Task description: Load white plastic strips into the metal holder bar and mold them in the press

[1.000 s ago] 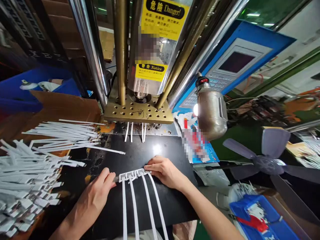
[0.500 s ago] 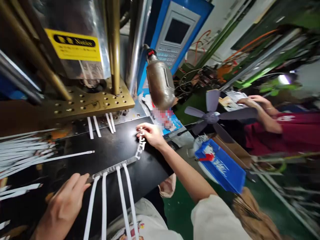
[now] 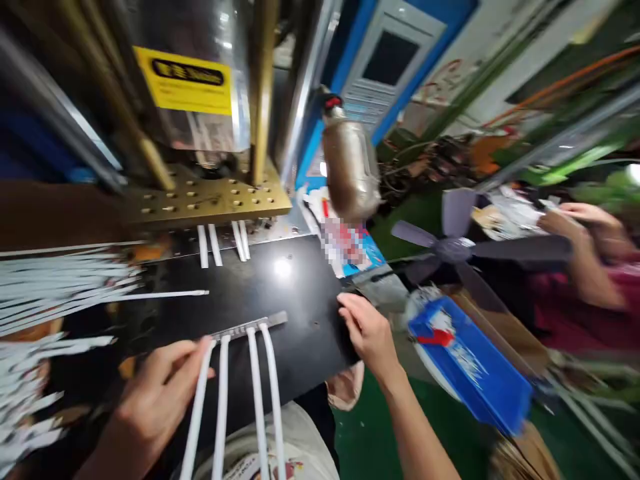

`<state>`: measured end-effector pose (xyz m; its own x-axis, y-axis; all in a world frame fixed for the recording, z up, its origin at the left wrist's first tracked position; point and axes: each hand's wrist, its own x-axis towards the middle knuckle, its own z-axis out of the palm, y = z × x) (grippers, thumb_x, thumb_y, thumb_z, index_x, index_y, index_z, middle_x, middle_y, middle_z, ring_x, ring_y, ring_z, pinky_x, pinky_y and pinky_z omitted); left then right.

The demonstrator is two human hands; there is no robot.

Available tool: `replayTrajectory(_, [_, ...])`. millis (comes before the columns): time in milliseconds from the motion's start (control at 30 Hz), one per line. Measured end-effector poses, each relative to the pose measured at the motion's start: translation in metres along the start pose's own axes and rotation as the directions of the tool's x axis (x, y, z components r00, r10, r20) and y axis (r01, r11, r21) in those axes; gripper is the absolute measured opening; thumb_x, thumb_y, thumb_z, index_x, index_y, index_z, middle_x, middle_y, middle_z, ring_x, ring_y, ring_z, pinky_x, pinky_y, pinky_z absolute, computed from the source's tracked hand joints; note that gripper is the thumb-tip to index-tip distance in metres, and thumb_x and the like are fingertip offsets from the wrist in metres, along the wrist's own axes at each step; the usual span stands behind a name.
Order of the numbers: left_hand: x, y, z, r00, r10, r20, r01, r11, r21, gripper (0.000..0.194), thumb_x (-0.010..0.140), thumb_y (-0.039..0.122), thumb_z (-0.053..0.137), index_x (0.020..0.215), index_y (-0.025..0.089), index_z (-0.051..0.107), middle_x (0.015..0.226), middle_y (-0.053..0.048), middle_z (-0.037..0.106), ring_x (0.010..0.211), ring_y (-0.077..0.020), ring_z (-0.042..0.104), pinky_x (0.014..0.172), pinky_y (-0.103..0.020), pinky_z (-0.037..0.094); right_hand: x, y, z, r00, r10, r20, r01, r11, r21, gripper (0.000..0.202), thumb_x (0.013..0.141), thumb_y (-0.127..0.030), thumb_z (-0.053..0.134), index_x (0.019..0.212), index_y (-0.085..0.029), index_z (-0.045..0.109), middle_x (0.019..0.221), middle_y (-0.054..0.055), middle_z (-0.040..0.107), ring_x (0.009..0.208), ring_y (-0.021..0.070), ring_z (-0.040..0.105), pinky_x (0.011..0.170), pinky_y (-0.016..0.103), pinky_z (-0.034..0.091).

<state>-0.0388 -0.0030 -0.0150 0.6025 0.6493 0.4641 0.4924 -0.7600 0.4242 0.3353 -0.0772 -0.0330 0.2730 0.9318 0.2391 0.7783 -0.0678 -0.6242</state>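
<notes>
Left hand point(image 3: 163, 387), lower left, pinches a metal bar point(image 3: 239, 330) bearing white strips point(image 3: 257, 400); right hand point(image 3: 369, 333), right of centre, half-curled, contents unclear.

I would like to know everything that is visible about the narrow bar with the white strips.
The narrow bar is grey and looks metallic, with small notches along its length and a plain right end. Four long white strips run from it toward the person. It slants over the black table, right end farther away. The left hand holds its left end; whether it touches the tabletop is unclear.
</notes>
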Motion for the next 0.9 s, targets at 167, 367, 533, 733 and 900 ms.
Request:
replayTrajectory(167, [0.031,0.025,0.006,0.988,0.142,-0.063,-0.142,0.99,0.011,0.031,0.098,0.008,0.044,0.124,0.013,0.059,0.092,-0.008,0.063,0.089,-0.017,0.061,0.083,-0.028,0.053,0.03,-0.084,0.052,0.695,-0.691,0.201,0.64,0.721,0.264,0.034,0.1,-0.019,0.049,0.133,-0.02,0.056,0.126,0.013,0.062,0.116,0.0224,0.058,0.096,0.038,0.05])
replayTrajectory(367, [0.046,0.027,0.008,0.969,-0.154,-0.192,0.115,0.974,-0.197,0.026,0.101,0.018,0.043,0.1,0.018,0.069,0.076,-0.003,0.056,0.067,-0.0117,0.058,0.062,-0.021,0.05,0.041,-0.109,0.079,0.801,-0.592,0.089,0.472,0.717,0.513,0.023,0.098,-0.011,0.046,0.109,-0.022,0.063,0.104,0.006,0.07,0.095,0.0161,0.068,0.081,0.025,0.054])
replayTrajectory(533, [0.054,0.019,0.009,0.84,-0.498,-0.215,0.308,0.765,-0.566,0.032,0.096,0.044,0.057,0.08,0.02,0.071,0.076,-0.004,0.064,0.063,-0.013,0.061,0.058,-0.022,0.05,0.059,-0.151,0.085,0.731,-0.616,0.293,0.546,0.786,0.292,0.028,0.1,-0.018,0.042,0.078,-0.021,0.059,0.067,0.001,0.062,0.056,0.0144,0.06,0.052,0.023,0.042])
replayTrajectory(733, [0.018,-0.004,-0.05,0.568,-0.776,-0.274,0.571,0.611,-0.548,0.038,0.09,0.054,0.057,0.078,0.019,0.067,0.06,-0.001,0.059,0.049,-0.0131,0.055,0.048,-0.023,0.045,0.102,-0.212,0.112,0.495,-0.581,0.646,0.689,0.716,0.116,0.013,0.098,-0.028,0.056,0.09,-0.021,0.064,0.083,0.003,0.068,0.073,0.0189,0.067,0.06,0.025,0.04])
replayTrajectory(900, [-0.05,-0.05,-0.131,0.279,-0.79,-0.546,0.936,0.352,-0.03,0.053,0.092,0.06,0.047,0.057,0.02,0.045,0.049,0.002,0.047,0.048,-0.0142,0.045,0.049,-0.025,0.035,0.126,-0.212,0.142,0.598,-0.392,0.699,0.688,0.699,-0.196,0.011,0.09,-0.011,0.059,0.085,-0.017,0.066,0.089,0.007,0.068,0.082,0.0221,0.068,0.063,0.026,0.039])
